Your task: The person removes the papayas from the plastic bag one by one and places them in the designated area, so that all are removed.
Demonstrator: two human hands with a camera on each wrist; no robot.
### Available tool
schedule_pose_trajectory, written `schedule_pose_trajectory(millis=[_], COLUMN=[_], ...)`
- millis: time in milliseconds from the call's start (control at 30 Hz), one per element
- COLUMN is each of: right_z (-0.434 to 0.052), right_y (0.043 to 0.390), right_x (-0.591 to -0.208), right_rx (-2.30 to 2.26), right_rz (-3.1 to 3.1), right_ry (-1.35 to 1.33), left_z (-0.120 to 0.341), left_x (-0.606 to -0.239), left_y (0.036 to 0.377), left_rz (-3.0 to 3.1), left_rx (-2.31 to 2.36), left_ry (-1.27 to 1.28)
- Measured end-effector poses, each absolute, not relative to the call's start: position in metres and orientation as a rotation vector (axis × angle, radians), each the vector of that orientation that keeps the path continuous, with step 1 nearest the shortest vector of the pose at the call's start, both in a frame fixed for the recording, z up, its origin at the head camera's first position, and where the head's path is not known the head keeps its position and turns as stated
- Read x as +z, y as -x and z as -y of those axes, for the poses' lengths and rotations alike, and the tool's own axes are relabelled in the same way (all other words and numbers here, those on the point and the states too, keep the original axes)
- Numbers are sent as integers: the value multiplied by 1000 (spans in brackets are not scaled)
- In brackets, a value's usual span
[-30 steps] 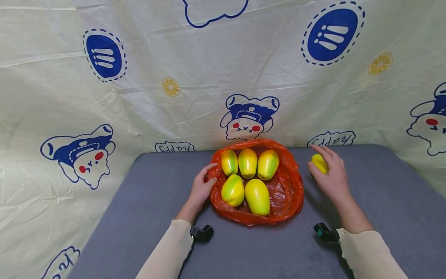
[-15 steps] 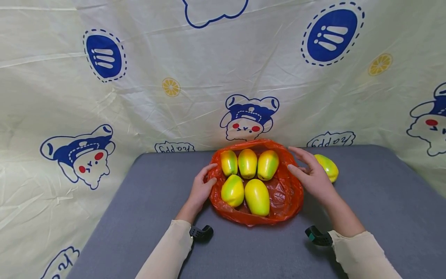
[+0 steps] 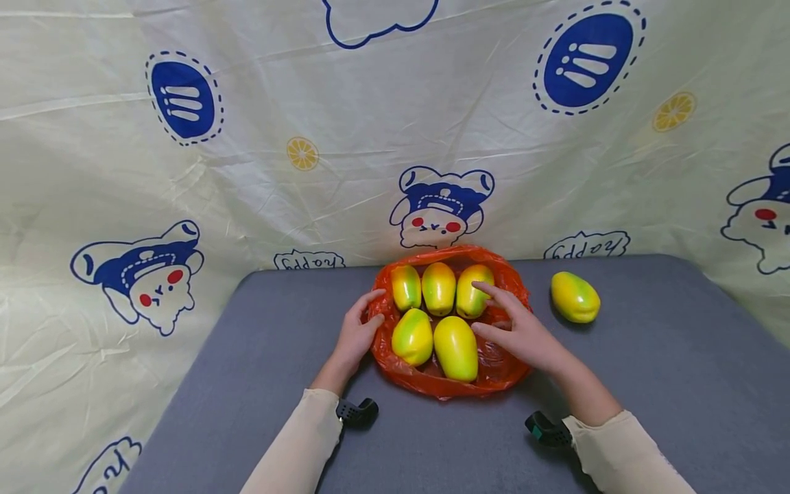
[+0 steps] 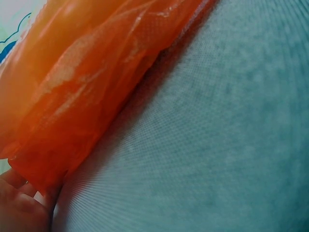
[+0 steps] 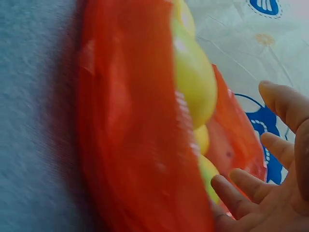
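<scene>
We wear long cream sleeves [image 3: 295, 446] on both arms, and a small black camera unit [image 3: 356, 412] sits strapped at each wrist, the right one [image 3: 546, 432] showing a teal spot.

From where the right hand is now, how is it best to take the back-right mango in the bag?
Probably from above, fingers across its middle: the back-right mango stands lengthwise, another mango close on its left, the orange bag wall on its right.

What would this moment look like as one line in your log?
left hand holds orange bag rim | right hand open over bag, by mangoes | one mango loose on grey table
</scene>
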State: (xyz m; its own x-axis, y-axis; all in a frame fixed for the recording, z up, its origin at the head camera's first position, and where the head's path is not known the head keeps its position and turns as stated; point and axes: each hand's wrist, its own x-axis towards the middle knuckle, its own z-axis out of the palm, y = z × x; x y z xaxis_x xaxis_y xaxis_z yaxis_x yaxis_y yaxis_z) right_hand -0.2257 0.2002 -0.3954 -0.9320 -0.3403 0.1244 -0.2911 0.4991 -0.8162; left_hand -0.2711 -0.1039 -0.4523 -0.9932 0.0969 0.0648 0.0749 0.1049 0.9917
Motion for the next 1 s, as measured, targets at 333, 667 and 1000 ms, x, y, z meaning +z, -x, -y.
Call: schedule_pose_trajectory(millis=[333, 667, 1000], right_z=[-186, -178, -175], right_y=[222, 220, 221], right_x=[-409, -416, -419], right_rx=[-1344, -1242, -1233], right_rz=[-2624, -2656, -2611], right_ry=[710, 728, 779], left_z=[103, 103, 104], left_x=[-449, -454, -452], left_y=[270, 273, 272], left_rz=[-2339, -2360, -2344], left_rx=[2070, 2066, 2064], left_ry=[-185, -181, -182])
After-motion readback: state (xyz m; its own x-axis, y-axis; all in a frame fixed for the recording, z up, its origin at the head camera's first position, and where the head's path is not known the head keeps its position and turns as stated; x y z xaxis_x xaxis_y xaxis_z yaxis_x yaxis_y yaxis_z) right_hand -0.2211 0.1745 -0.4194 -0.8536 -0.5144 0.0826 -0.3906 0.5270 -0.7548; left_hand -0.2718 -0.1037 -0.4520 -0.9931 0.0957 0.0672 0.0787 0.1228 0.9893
